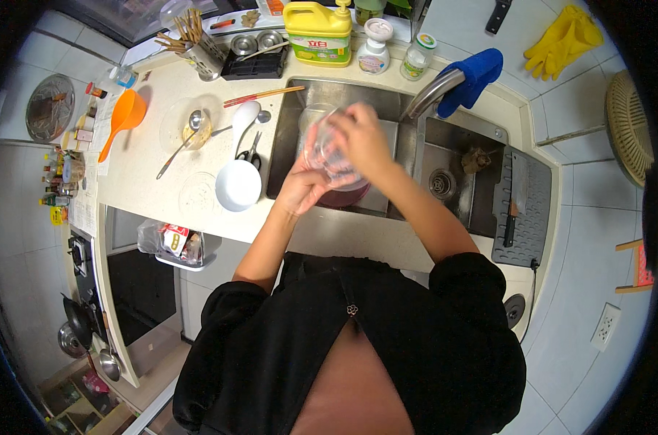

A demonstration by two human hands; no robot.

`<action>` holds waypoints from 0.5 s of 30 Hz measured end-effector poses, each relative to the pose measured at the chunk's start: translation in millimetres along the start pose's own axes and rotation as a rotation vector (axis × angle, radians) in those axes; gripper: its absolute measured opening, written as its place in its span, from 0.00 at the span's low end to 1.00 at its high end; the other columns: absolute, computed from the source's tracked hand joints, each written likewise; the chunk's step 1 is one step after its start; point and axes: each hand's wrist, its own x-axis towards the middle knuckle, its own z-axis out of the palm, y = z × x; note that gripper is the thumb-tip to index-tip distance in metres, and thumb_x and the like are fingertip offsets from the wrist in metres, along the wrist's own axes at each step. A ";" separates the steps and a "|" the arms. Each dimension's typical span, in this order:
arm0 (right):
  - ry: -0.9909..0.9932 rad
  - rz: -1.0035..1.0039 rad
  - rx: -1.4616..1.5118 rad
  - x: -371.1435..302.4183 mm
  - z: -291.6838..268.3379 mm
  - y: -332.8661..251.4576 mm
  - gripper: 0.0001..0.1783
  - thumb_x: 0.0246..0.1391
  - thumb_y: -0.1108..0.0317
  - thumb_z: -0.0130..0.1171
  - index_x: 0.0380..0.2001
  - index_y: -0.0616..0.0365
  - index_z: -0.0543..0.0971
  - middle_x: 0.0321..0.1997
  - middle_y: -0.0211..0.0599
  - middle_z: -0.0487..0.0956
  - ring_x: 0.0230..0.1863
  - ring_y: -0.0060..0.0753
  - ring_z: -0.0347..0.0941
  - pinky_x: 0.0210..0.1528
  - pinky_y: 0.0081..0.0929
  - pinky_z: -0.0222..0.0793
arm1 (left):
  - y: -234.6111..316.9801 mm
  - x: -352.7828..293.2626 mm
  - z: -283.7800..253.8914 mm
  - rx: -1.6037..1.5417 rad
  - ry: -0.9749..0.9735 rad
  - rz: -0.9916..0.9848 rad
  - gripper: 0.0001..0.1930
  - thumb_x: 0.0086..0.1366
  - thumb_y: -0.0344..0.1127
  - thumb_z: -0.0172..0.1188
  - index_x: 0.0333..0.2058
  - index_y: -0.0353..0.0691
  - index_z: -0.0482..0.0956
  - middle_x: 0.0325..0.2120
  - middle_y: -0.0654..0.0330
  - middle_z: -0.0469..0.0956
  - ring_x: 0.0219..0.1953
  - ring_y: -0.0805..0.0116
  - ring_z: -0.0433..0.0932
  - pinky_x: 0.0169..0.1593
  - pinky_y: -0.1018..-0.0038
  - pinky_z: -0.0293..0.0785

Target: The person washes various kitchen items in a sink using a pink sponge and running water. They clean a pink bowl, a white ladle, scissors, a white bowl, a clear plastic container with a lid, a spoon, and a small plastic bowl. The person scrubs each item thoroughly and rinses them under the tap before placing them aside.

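Over the left basin of the steel sink (pixel 280 163), my left hand (pixel 303 187) grips a clear plastic bowl (pixel 330 154) from its near left side. My right hand (pixel 364 138) bends its fingers over the bowl's far right rim, slightly blurred by motion. Below the bowl, a reddish round thing (pixel 347 198) shows in part in the basin; my hands and the bowl hide the rest. Behind them, another clear container (pixel 316 114) stands in the basin, partly covered.
Left counter: white bowl (pixel 238 185), white spoon (pixel 245 116), scissors (pixel 251 154), chopsticks (pixel 264 96), glass bowl with ladle (pixel 191 123), orange scoop (pixel 126 114). Behind the sink stand a yellow detergent jug (pixel 318 36) and pump bottle (pixel 375 47). A blue cloth (pixel 474 76) covers the faucet; a knife (pixel 514 206) lies right.
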 end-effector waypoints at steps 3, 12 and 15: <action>-0.033 0.112 -0.104 -14.5 0.3 31.5 0.10 0.41 0.68 0.58 0.31 0.55 0.78 0.32 0.42 0.69 0.35 0.46 0.67 0.37 0.37 0.66 | 11.1 3.2 3.2 0.006 -0.011 0.175 0.49 0.43 0.08 0.38 0.61 0.66 0.44 0.61 0.57 0.47 0.58 0.44 0.56 0.55 0.48 0.60; -0.023 -0.054 0.061 -16.7 3.8 -36.4 0.13 0.34 0.71 0.62 0.30 0.55 0.77 0.35 0.37 0.70 0.40 0.42 0.67 0.42 0.34 0.65 | -4.7 17.4 -2.9 -0.093 0.093 0.160 0.26 0.66 0.50 0.38 0.61 0.60 0.44 0.60 0.55 0.49 0.57 0.58 0.59 0.57 0.62 0.59; -0.102 -0.154 0.018 -22.8 -13.2 -26.9 0.12 0.34 0.73 0.60 0.29 0.55 0.77 0.35 0.36 0.70 0.40 0.41 0.68 0.41 0.33 0.65 | 6.8 12.1 -9.3 -0.105 0.057 0.191 0.28 0.64 0.53 0.39 0.61 0.64 0.43 0.60 0.60 0.51 0.56 0.53 0.60 0.55 0.55 0.61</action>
